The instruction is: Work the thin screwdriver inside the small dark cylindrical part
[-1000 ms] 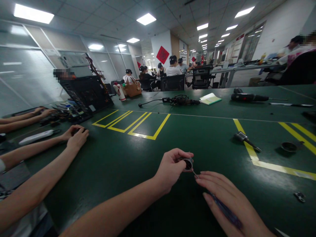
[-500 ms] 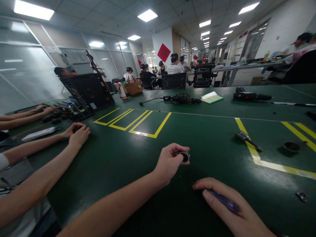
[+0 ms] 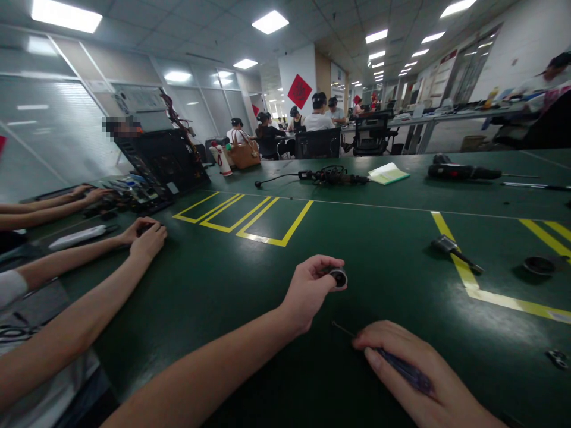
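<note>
My left hand (image 3: 308, 290) is closed round a small round metal part (image 3: 339, 277), held just above the green table (image 3: 232, 279). My right hand (image 3: 414, 371) rests lower right and grips a thin screwdriver (image 3: 401, 368) with a dark blue handle. The screwdriver's thin shaft (image 3: 342, 329) points up-left and ends a little below the metal part, apart from it.
A co-worker's two arms (image 3: 89, 255) lie on the table at the left, beside an open black computer case (image 3: 160, 166). A metal tool (image 3: 455, 252) and a round black part (image 3: 539, 265) lie at the right by yellow tape lines. A drill (image 3: 461, 172) and notebook (image 3: 387, 173) lie far back.
The screwdriver tip was at the metal part a second ago; my right hand has since drawn it back down and away. My left hand has lifted the part slightly.
</note>
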`<state>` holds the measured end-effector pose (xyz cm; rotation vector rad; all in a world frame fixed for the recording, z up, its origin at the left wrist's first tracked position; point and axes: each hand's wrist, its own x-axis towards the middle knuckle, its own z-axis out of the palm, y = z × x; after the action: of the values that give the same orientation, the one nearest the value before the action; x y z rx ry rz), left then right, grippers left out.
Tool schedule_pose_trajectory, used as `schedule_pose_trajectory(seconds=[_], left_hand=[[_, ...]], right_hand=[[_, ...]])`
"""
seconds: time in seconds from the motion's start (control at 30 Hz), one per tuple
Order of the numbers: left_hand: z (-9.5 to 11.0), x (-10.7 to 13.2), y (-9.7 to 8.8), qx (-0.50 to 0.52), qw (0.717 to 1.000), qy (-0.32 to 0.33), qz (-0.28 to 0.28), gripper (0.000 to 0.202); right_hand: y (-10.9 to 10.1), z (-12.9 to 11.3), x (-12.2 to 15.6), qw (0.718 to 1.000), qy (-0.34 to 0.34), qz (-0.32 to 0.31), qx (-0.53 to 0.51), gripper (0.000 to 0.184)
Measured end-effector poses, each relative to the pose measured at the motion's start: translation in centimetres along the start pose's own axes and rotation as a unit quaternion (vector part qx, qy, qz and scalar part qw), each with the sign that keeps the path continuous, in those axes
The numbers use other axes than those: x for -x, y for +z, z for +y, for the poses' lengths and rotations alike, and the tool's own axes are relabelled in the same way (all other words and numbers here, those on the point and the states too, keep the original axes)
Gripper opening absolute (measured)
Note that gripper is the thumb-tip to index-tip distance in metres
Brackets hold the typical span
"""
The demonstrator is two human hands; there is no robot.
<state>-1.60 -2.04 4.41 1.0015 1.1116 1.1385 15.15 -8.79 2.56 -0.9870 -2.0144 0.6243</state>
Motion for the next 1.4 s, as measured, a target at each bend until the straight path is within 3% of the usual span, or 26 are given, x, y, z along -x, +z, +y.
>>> schedule_pose_trajectory(seconds=[0.23, 0.37, 0.57, 0.9, 1.13, 1.4], left_hand=[[-0.2, -0.1, 0.0, -0.005, 1.000, -0.011, 0.005, 0.033], [-0.3, 0.0, 0.1, -0.004, 1.000, -0.012, 0.013, 0.034], [-0.3, 0.5, 0.3, -0.012, 1.000, -0.022, -0.016, 0.036], [-0.6, 1.1, 0.6, -0.042, 0.997, -0.019, -0.062, 0.032], [-1.7, 0.7, 0.2, -0.107, 0.991, 0.034, -0.078, 0.028], [-1.6, 0.5, 0.2, -0.121, 0.989, 0.040, -0.068, 0.024]], right_hand=[[-1.2, -1.0, -0.6, 0.979, -0.150, -0.054, 0.126, 0.018], [-1.0, -0.2, -0.2, 0.963, -0.214, 0.010, 0.164, 0.022], [-0.8, 1.1, 0.6, 0.970, -0.153, 0.107, 0.157, 0.030], [-0.8, 1.1, 0.6, 0.974, -0.130, 0.113, 0.150, 0.028], [-0.8, 0.9, 0.5, 0.957, -0.174, 0.104, 0.207, 0.027], [-1.0, 0.9, 0.4, 0.944, -0.198, 0.098, 0.246, 0.031]])
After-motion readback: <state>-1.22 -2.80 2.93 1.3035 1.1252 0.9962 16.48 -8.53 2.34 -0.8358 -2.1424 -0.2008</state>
